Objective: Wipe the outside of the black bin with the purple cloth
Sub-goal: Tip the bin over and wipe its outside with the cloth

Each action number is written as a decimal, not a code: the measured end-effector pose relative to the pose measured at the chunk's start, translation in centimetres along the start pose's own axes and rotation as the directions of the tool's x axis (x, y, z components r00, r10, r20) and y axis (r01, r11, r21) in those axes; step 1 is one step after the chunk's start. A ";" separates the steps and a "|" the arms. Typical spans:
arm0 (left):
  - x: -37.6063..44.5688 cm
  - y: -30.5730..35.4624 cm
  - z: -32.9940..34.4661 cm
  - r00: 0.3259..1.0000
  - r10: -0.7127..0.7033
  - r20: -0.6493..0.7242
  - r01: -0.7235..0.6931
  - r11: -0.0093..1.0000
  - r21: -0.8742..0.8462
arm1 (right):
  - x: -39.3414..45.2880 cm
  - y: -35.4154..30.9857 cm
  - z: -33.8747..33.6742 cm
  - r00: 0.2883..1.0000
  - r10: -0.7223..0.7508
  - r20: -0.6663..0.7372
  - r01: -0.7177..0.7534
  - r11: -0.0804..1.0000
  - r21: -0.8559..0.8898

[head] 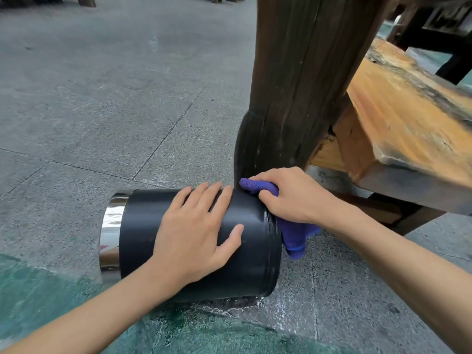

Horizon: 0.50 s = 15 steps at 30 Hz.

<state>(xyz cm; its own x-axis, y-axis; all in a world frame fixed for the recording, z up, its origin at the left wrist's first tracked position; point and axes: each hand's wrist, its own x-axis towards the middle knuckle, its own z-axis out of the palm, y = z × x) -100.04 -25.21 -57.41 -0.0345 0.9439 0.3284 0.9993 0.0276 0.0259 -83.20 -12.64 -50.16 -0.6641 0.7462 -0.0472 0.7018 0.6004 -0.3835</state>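
The black bin (143,226) lies on its side on the paved floor, its shiny chrome rim (111,226) pointing left and its base to the right. My left hand (196,231) rests flat on top of the bin's wall, fingers spread. My right hand (288,198) is closed on the purple cloth (293,236) and presses it against the bin's right end, at the base edge. Part of the cloth hangs down below that hand.
A thick dark wooden post (293,85) rises just behind the bin. A heavy orange-brown wooden bench slab (398,118) extends to the right. Grey stone paving (102,98) stretches left and back. A green painted floor patch (38,297) lies near me.
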 end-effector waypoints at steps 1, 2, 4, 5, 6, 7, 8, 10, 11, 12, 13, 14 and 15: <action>0.1 0.0 0.0 1.000 0.000 -0.008 0.000 1.000 0.006 | -0.1 0.0 0.1 1.000 -0.015 -0.019 0.014 1.000 -0.023; 0.2 0.0 0.1 1.000 -0.002 -0.016 0.002 1.000 0.012 | -0.2 0.0 0.1 0.999 -0.025 -0.037 0.024 0.999 -0.036; 0.5 -0.1 0.1 1.000 -0.011 -0.025 0.012 1.000 0.022 | -0.6 0.1 0.3 0.997 -0.046 -0.065 0.043 0.998 -0.039; 0.7 -0.1 0.1 1.000 -0.015 -0.023 0.016 0.999 0.027 | -0.8 0.2 0.5 0.995 -0.055 -0.079 0.053 0.998 -0.033; 0.8 -0.1 0.2 1.000 -0.020 -0.016 0.021 0.999 0.030 | -1.0 0.3 0.7 0.994 -0.062 -0.093 0.059 0.998 -0.027; 0.9 -0.2 0.2 1.000 -0.024 -0.009 0.025 0.999 0.031 | -1.3 0.3 0.9 0.992 -0.067 -0.105 0.064 0.998 -0.027; 1.0 -0.2 0.2 1.000 -0.025 -0.005 0.025 0.999 0.032 | -1.5 0.4 1.1 0.991 -0.065 -0.115 0.062 0.998 -0.030; 1.0 -0.3 0.3 1.000 -0.022 -0.004 0.022 0.999 0.034 | -2.1 0.6 1.6 0.991 -0.047 -0.127 0.042 0.998 -0.037; 1.0 -0.4 0.4 1.000 -0.019 -0.008 0.020 0.999 0.036 | -2.3 0.7 1.9 0.990 -0.041 -0.135 0.037 0.999 -0.038; 1.0 -0.4 0.5 1.000 -0.016 -0.013 0.016 0.999 0.037 | -2.6 0.8 2.1 0.988 -0.041 -0.147 0.036 0.999 -0.034; 1.0 -0.5 0.5 1.000 -0.013 -0.020 0.014 0.999 0.040 | -2.8 0.9 2.3 0.985 -0.045 -0.165 0.042 0.999 -0.021; 1.1 -0.6 0.6 1.000 -0.010 -0.024 0.011 0.999 0.039 | -3.0 0.9 2.5 0.980 -0.054 -0.189 0.054 0.999 -0.003; 1.3 -0.7 0.6 1.000 -0.006 -0.028 0.007 0.999 0.036 | -3.3 1.0 2.6 0.974 -0.072 -0.216 0.077 0.997 0.013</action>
<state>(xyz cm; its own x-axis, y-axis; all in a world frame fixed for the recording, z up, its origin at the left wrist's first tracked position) -100.77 -23.82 -57.56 -0.0411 0.9341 0.3546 0.9989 0.0462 -0.0058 -81.00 -15.22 -52.81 -0.6415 0.7453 0.1813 0.6450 0.6521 -0.3983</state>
